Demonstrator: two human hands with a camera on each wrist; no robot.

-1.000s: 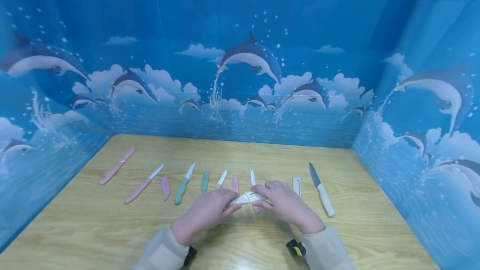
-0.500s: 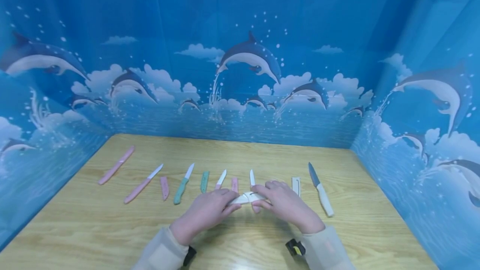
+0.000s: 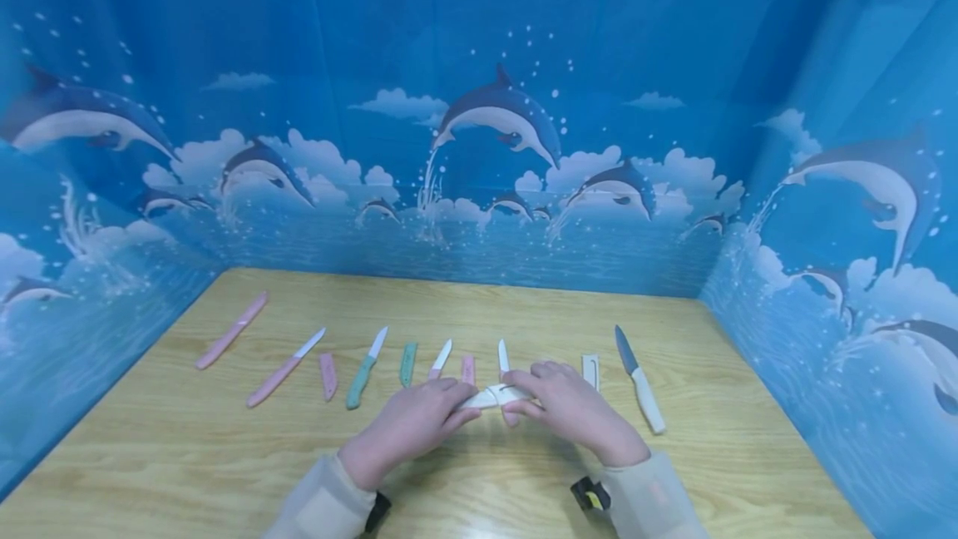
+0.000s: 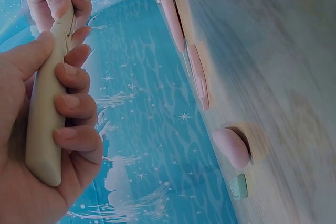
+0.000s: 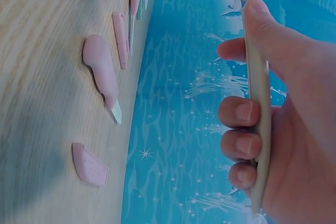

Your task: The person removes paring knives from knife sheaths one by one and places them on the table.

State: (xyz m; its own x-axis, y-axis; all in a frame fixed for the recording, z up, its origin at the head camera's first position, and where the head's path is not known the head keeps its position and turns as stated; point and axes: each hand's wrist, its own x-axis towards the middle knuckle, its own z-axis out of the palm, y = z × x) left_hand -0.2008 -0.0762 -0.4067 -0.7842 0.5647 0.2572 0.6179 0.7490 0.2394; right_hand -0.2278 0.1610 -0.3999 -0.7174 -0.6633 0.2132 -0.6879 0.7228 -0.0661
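Both hands hold a white-handled knife [image 3: 481, 398] with a white sheath [image 3: 503, 392] over its blade, above the table. My left hand [image 3: 422, 418] wraps its fingers round the handle, clearest in the left wrist view on the knife handle [image 4: 44, 114]. My right hand [image 3: 569, 406] grips the sheath [image 5: 258, 87], thumb on one side and fingers curled on the other. The blade is hidden inside the sheath. Beneath the hands lie two pink-handled knives: one by the left hand [image 3: 443, 358] and another partly covered by the right hand [image 3: 504, 353].
Along the wooden table [image 3: 479, 489] lie a sheathed pink knife [image 3: 234, 329], a bare pink knife [image 3: 287, 367], a green knife [image 3: 367, 368], a green sheath [image 3: 408, 364], pink sheaths [image 3: 328, 376], a white sheath [image 3: 591, 371] and a dark-bladed white knife [image 3: 640, 381]. Dolphin-print curtains [image 3: 494, 215] surround it.
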